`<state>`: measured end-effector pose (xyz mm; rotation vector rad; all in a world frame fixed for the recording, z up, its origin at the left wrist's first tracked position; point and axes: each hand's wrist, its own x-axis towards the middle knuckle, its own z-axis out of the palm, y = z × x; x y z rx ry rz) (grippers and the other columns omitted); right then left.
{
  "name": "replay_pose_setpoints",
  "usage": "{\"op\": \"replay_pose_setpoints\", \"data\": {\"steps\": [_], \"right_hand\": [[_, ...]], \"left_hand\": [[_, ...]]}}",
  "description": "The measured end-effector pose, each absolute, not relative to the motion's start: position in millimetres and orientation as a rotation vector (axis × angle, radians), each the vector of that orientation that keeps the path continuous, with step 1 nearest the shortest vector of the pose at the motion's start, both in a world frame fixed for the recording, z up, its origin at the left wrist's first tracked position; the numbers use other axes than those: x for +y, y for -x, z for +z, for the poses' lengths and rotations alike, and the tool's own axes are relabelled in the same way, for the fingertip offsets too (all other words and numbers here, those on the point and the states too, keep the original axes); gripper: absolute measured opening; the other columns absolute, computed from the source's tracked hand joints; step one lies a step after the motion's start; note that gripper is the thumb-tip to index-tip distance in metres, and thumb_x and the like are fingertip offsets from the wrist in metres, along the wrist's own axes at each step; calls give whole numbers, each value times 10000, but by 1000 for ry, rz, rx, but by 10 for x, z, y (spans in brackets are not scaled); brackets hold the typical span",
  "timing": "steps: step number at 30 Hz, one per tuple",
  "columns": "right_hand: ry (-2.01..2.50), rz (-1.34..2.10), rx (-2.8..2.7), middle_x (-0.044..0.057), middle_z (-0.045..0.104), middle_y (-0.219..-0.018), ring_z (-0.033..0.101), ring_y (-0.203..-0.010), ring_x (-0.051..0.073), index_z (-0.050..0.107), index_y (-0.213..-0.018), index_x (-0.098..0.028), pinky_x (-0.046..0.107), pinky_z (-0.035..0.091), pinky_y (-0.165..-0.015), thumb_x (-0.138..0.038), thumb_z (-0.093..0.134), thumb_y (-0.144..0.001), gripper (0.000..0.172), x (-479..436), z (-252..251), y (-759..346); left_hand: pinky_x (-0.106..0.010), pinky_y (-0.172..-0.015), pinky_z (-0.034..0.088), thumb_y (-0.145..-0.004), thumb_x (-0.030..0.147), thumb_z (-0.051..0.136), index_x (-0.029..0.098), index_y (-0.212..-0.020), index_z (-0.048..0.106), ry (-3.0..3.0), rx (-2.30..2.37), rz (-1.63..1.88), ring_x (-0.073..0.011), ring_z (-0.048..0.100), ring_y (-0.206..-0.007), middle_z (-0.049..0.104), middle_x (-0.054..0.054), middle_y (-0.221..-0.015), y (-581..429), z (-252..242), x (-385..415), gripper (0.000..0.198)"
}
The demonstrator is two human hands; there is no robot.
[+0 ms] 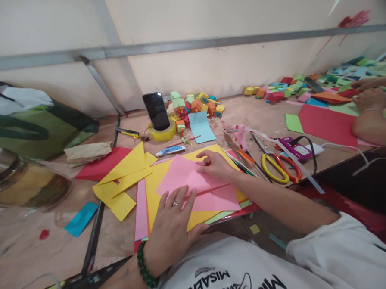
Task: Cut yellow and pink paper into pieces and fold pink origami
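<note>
Some pink paper [178,173] hides under the left hand [173,227].

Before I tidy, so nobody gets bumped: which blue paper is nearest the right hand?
The light blue sheet, just beyond the right hand and right of the phone. The darker blue piece lies farther off, left of the left hand.

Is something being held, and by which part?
The right hand touches a pink paper sheet at its right side; whether it grips is unclear. The left hand rests on its lower edge.
</note>
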<state>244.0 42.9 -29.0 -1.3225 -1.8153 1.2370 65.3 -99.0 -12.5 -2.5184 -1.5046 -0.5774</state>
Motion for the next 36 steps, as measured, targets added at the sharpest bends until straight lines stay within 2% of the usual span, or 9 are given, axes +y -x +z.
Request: {"op": "replay_pose_setpoints", "data": {"steps": [2, 6, 12, 17, 21, 26, 36], "right_hand": [[1272, 1239, -1843, -66, 648, -621, 619, -626, 130, 549, -1050, -181, 239, 455, -622, -216, 726, -674, 418, 369, -207, -2466], [1176, 1252, -1858, -46, 685, -650, 641, -649, 145, 545, -1095, -194, 250, 462, -622, -243, 722, -684, 450, 170, 102, -2506], [1178, 1244, -1863, -39, 682, -652, 643, -643, 147, 566, -1046, -202, 255, 470, -612, -210, 715, -680, 395, 44, 374, -2517], [1267, 1252, -1861, -46, 668, -628, 631, -625, 141, 582, -1013, -187, 249, 455, -602, -199, 728, -670, 372, 166, 194, -2465], [1356, 1232, -1894, -56, 647, -609, 626, -626, 137, 585, -994, -181, 232, 431, -573, -167, 720, -674, 348, 274, -44, -2404], [1371, 1250, -1898, -72, 597, -578, 667, -690, 158, 584, -992, -176, 238, 441, -609, -145, 707, -687, 331, 314, -162, -2373], [1356, 1266, -1920, -60, 604, -595, 660, -696, 164, 573, -994, -174, 243, 438, -613, -147, 691, -711, 308, 328, -191, -2390]], "left_hand": [[-461, -947, 433, -885, 427, 516, 176, -1269, 582, 2480, -1582, -701, -312, 536, -1126, 615, -154, -1222, -575, 4, -929, 464], [-446, -961, 436, -889, 446, 532, 189, -1347, 491, 2325, -1677, -910, -298, 526, -1164, 581, -149, -1249, -445, 172, -859, 526], [-439, -1081, 282, -894, 300, 588, 244, -1188, 617, 2340, -1404, -887, -246, 588, -1092, 688, -71, -1146, -649, 26, -1049, 300], [-432, -1020, 322, -899, 289, 576, 209, -1186, 644, 2336, -1446, -701, -250, 618, -1027, 709, -75, -1137, -769, -187, -1077, 306], [-461, -967, 367, -891, 407, 567, 170, -1244, 623, 2405, -1502, -502, -298, 597, -1075, 670, -115, -1220, -763, -277, -1057, 429], [-489, -991, 348, -928, 490, 461, 131, -1268, 607, 2430, -1513, -479, -317, 577, -1106, 658, -140, -1238, -779, -317, -1073, 516], [-488, -996, 350, -944, 423, 437, 115, -1272, 600, 2471, -1578, -460, -308, 570, -1085, 662, -144, -1221, -792, -337, -1059, 478]]}}
